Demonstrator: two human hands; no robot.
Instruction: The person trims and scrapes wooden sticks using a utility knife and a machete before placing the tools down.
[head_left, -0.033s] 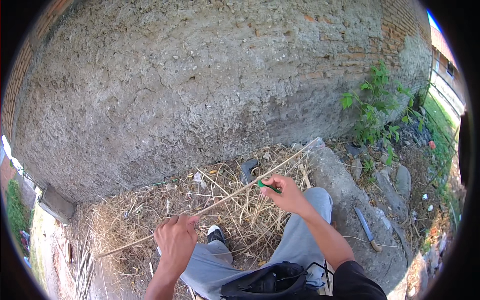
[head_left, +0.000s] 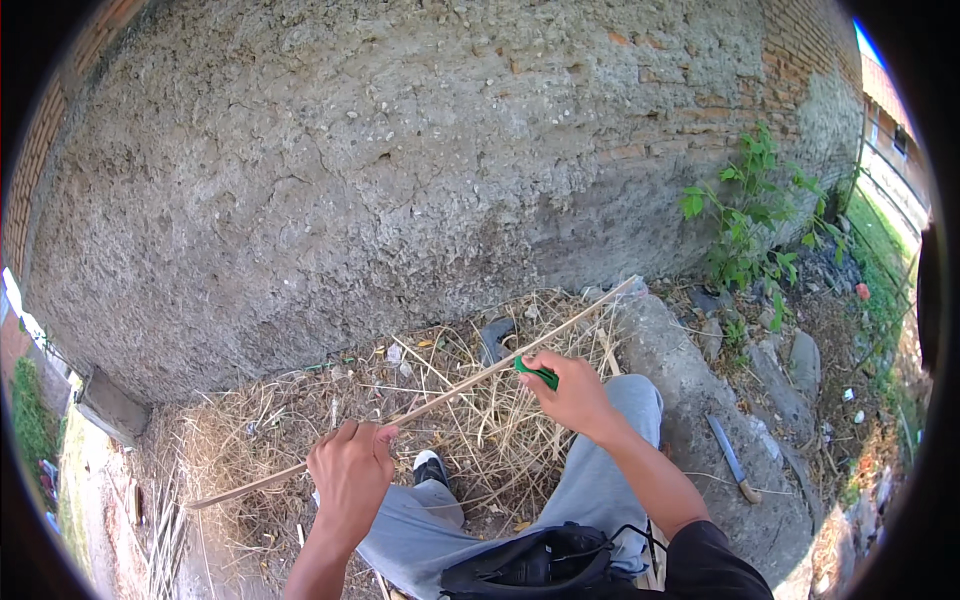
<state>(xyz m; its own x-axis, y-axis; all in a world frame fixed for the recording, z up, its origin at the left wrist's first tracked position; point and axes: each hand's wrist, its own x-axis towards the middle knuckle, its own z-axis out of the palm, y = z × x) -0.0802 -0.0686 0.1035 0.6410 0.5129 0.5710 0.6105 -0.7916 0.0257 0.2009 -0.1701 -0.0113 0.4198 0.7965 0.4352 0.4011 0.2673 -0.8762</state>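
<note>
The left hand (head_left: 350, 470) gripped a thin wooden strip (head_left: 450, 393). The right hand (head_left: 575, 393) gripped a small green object (head_left: 539, 375) against it; a knife (head_left: 733, 459) lay to that hand's lower right.

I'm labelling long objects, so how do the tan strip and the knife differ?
The tan strip shows no separate handle, while the knife has a bluish-grey blade and a tan handle. The strip looks far longer than the knife. The left hand grips the strip, which slants up to the right; the knife lies on the grey slab, slanting down to the right. Both are long and narrow.
</note>
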